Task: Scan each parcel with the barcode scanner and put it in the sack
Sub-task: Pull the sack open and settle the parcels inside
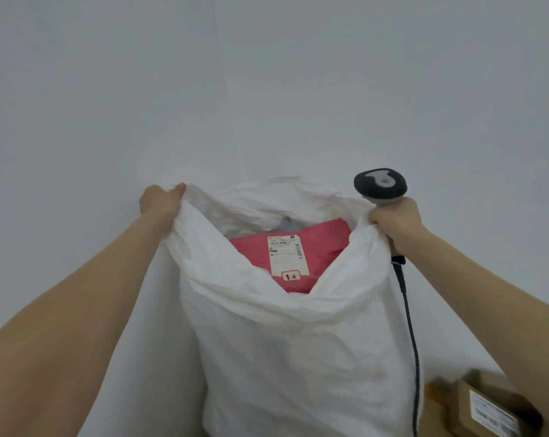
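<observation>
The pink parcel [286,257] lies label-up inside the open white sack [298,357], whose rim is gripped at one side by the left hand [161,201] and at the other by the right hand [396,222], which also grips the barcode scanner [380,184]; a cardboard box [487,405] lies beside the sack.

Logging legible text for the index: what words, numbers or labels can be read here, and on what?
Parcel label: top line ends "170"; the rest too blurred.
Red-edged sticker on it: two handwritten characters, unreadable.
Box label: blurred.
Sack, scanner: no text.
</observation>
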The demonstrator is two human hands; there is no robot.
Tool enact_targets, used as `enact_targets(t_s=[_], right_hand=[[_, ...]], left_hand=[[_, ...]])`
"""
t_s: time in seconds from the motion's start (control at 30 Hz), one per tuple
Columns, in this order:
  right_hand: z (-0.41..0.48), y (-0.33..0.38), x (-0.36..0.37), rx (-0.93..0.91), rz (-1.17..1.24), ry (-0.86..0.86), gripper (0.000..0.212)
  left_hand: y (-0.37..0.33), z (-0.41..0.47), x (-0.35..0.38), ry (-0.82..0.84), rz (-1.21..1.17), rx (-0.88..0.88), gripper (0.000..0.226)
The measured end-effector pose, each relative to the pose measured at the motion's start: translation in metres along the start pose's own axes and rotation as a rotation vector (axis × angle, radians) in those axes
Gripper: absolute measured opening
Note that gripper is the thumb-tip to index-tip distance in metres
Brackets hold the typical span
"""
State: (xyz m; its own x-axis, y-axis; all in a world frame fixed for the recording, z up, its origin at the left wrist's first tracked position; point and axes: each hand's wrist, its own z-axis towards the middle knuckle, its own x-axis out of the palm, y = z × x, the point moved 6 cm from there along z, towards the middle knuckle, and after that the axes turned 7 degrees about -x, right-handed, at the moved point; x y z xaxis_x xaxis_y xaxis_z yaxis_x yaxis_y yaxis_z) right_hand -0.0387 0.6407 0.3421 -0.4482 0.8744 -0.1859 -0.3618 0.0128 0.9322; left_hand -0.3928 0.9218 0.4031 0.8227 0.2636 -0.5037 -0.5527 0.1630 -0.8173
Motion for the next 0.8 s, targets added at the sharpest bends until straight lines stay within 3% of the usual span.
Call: enact_targets(t_s=[0.1,0.2,0.27,0.4,0.5,0.6,0.7,0.8], right_hand=[[-0.003,-0.004,-0.01,0.035,0.012,0.036,0.031],[-0.005,0.001,-0.024,0.063,-0.067,0.152,0.025],[-0.007,0.009,-0.042,0.037,-0.138,0.181,0.024],[-0.001,0.046,-0.077,-0.047,-0.08,0.125,0.027],[-0.004,0.079,-0.055,-0.033,0.161,0.259,0.02],[-0.021,0.08,0.002,0.033,0.19,0.423,0.011],[-0.045,0.029,0.04,0.151,0.07,0.485,0.02],[-0.057,-0.038,0.026,0.227,-0.011,0.423,0.027]], left_hand=[[-0.026,-0.024,-0.003,0.019,0.277,0.066,0.085],[-0.087,-0.067,0.007,-0.089,0.634,0.417,0.08],[-0.124,-0.104,0.034,0.01,0.655,0.62,0.068],[-0.148,-0.172,0.096,0.225,0.61,0.767,0.057],[-0.125,-0.195,0.136,0.302,0.647,0.76,0.054],[-0.086,-0.208,0.166,0.364,0.628,0.715,0.053],[-0.03,-0.211,0.173,0.431,0.554,0.623,0.06],[0.033,-0.201,0.171,0.532,0.655,0.532,0.079]])
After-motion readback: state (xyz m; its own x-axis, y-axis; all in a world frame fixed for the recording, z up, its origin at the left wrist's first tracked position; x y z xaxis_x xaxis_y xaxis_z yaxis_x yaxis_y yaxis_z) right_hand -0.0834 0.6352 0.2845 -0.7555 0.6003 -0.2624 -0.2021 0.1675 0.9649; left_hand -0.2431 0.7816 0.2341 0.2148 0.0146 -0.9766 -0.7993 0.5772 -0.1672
